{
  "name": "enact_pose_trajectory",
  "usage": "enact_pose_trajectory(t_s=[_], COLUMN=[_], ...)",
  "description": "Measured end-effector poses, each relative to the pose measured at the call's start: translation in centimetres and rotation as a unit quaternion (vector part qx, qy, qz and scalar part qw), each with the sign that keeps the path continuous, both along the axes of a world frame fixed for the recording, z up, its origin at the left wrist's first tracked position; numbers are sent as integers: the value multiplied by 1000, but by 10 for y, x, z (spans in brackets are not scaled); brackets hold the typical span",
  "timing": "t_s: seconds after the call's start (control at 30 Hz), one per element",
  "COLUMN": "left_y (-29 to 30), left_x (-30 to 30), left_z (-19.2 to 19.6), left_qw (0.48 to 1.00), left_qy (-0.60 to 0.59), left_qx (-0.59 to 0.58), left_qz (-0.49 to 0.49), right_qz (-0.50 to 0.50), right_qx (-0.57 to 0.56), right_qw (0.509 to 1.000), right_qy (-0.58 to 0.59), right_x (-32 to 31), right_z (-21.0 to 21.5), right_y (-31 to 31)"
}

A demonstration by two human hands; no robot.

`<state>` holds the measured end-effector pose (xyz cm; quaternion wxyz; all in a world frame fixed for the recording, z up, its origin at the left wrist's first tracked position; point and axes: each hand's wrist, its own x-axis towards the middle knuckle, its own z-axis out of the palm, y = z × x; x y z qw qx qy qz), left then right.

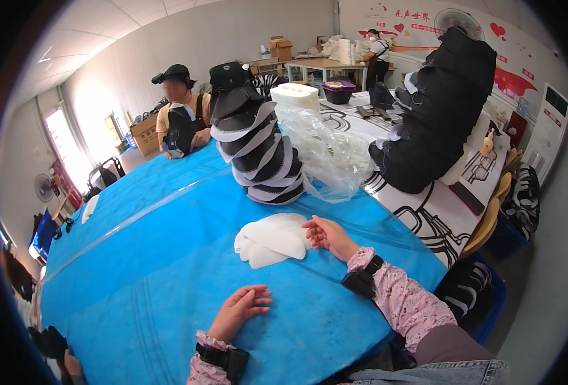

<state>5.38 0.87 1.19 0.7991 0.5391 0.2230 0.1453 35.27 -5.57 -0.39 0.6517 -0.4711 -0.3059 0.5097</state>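
Head view: right hand [326,236] by pads [266,242], blue bin [502,296] holding dark pieces [462,289].

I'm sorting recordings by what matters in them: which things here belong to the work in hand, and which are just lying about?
In the work:
white curved pieces, beside the right hand
blue table covering beneath them
black, pale-edged stack just beyond, probably

Apparently just lying about:
purple tub
small bottle
standing fan
brown cardboard box
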Motion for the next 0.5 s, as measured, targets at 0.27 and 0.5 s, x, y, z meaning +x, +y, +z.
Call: enact_pose_trajectory(t_s=[0.27, 0.5], left_y=[-1, -3], left_x=[-3, 4], left_z=[-14, 1], left_qw=[1000, 1000], left_qy=[-1, 8], left_qx=[6, 21], left_qz=[-19, -21], right_qz=[6, 39], right_qx=[5, 83], right_qw=[1000, 993], right_qy=[-19, 68], right_x=[0, 5], right_z=[-9, 9], right_y=[-3, -6])
